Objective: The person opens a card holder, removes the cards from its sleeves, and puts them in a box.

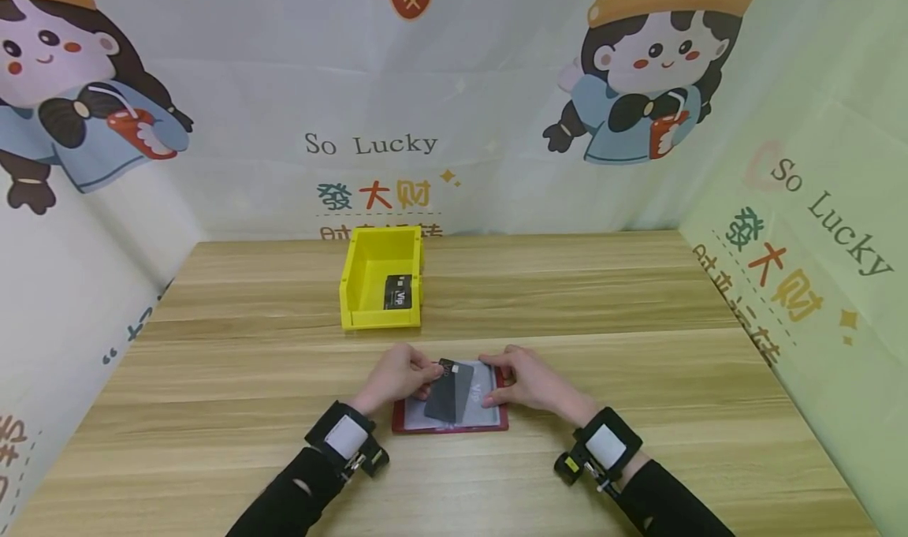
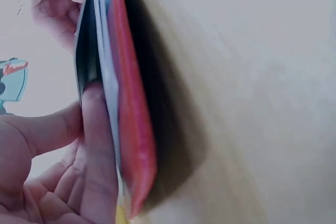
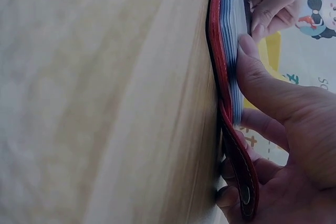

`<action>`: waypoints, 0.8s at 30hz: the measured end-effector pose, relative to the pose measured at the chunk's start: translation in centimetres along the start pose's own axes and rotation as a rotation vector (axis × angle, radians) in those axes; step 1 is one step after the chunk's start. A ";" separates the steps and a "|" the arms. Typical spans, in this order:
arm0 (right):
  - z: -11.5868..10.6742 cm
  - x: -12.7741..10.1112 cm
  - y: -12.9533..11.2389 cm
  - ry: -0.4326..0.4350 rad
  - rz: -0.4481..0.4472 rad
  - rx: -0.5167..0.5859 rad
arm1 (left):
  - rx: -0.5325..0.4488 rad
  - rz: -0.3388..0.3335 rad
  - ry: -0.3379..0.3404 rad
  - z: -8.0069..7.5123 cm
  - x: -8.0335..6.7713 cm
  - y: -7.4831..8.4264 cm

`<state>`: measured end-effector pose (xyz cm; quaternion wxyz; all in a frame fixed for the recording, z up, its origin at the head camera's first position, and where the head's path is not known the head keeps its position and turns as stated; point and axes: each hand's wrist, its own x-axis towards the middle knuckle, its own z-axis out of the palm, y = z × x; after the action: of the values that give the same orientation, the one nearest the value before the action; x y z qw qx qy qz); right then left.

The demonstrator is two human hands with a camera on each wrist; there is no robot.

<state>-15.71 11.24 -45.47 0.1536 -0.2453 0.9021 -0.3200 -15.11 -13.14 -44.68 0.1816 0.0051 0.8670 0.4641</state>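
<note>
A red card holder (image 1: 504,423) lies spread on the table with its clear plastic sleeves (image 1: 486,417) showing. My left hand (image 1: 403,375) pinches a dark card (image 1: 441,401) between thumb and fingers over the left part of the sleeves. A paler grey patch borders the card; whether it is a second card I cannot tell. My right hand (image 1: 534,379) holds the holder's right edge. In the right wrist view, its thumb lies on the stacked sleeves (image 3: 229,40), with fingers behind the snap strap (image 3: 241,171). The left wrist view shows the card (image 2: 84,51) standing off the sleeves.
Beyond the hands stands a yellow bin (image 1: 381,321) with a black card marked "Vip" (image 1: 398,292) inside. The wooden table (image 1: 603,300) is bordered by printed cloth (image 1: 496,87) at the back and sides. Each wrist carries a strapped camera.
</note>
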 end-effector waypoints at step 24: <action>0.0 -0.1 -0.2 0.001 0.004 0.018 | -0.337 -0.015 -0.213 -2.9 -1.7 -1.8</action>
<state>-15.55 11.16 -45.27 0.1562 -0.2420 0.8998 -0.3278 -14.13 -16.77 -44.12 0.2738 0.0171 0.7531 0.5980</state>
